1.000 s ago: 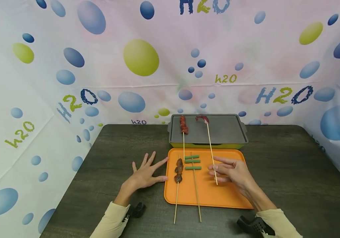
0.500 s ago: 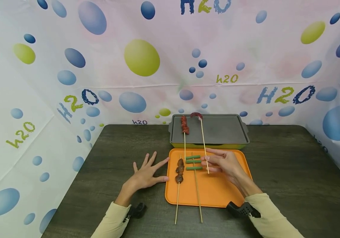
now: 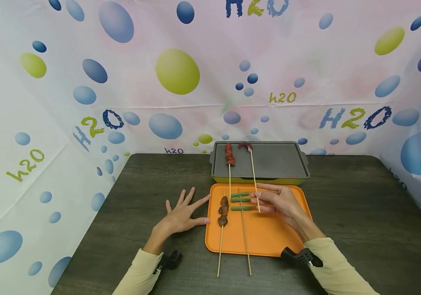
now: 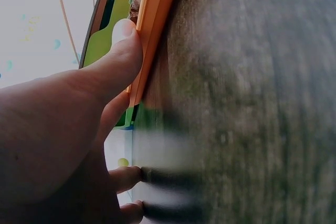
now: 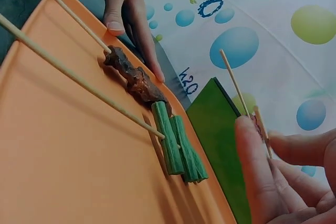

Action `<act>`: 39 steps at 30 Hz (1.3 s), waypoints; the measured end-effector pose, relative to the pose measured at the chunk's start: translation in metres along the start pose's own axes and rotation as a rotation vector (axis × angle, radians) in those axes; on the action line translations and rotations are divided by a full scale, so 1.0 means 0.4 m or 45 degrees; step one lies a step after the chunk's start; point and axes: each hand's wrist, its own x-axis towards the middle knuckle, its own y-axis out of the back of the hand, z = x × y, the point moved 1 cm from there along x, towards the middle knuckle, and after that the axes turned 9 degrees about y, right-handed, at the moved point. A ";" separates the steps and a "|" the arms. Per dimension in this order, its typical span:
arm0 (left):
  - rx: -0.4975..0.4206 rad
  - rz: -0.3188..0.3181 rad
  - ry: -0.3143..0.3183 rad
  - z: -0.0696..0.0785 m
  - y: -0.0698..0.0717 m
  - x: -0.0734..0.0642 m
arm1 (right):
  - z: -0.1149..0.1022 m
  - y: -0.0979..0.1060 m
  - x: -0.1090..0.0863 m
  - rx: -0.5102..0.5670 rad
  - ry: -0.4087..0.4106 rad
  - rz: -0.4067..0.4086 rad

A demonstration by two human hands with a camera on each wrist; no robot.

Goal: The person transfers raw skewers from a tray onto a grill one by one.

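Between thumb and fingers, my right hand (image 3: pixel 282 203) pinches a thin wooden skewer (image 3: pixel 253 171) near its lower end. A curved dark-red piece (image 3: pixel 246 146) sits at its far end, over the griddle pan (image 3: pixel 278 160); I cannot tell whether it touches the pan. Fingers spread, my left hand (image 3: pixel 181 217) rests on the table, its thumb and forefinger touching the left edge of the orange tray (image 3: pixel 273 239). A brown meat skewer (image 3: pixel 223 211) and a skewer with several green vegetable sticks (image 5: pixel 169 140) lie on the tray.
A red meat skewer (image 3: pixel 229 155) lies at the pan's left, its stick reaching over the tray. Two skewer sticks overhang the tray's front edge. The dark wooden table (image 3: pixel 361 205) extends to both sides, and a patterned curtain (image 3: pixel 210 73) hangs behind.
Over the second, my right hand has moved left and forward with its skewer, bringing the curved piece nearer the red meat; lately it shifted only slightly. My left hand has stayed put.
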 end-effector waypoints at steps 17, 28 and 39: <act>0.004 0.000 -0.012 0.006 0.009 0.006 | -0.027 0.035 -0.155 -0.262 0.082 -0.054; 0.007 0.000 0.006 0.005 0.002 -0.001 | 0.035 0.048 -0.256 -0.110 -0.059 -0.266; -0.001 0.004 0.006 0.002 0.001 0.001 | 0.076 0.026 -0.280 0.129 -0.179 -0.321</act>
